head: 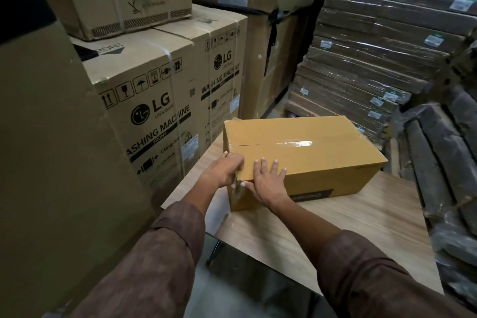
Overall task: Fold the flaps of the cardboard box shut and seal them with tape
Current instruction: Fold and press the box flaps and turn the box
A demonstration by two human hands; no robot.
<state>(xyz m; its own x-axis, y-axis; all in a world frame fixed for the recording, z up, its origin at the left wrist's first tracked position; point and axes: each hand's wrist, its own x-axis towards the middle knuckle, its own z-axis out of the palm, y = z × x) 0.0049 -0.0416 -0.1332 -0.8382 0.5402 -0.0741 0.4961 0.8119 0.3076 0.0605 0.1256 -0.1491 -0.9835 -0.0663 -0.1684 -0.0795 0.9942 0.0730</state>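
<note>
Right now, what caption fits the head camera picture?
Both hands, left and right, press tape onto the closed cardboard box on the table.

Left hand (224,167) fingertips hidden behind cardboard box (309,162) corner — side logo (311,196) too blurred to read.

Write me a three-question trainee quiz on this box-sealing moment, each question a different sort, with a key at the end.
1. True or false: the top flaps of the cardboard box are folded shut.
2. Multiple choice: where does the clear tape run on top of the box?
A. Along the centre seam
B. Around the far right corner
C. Across the printed side panel
3. Fill in: the right hand lies flat with fingers spread on the box's ____, while the left hand presses at the near-left edge.

Key
1. True
2. A
3. top
</note>
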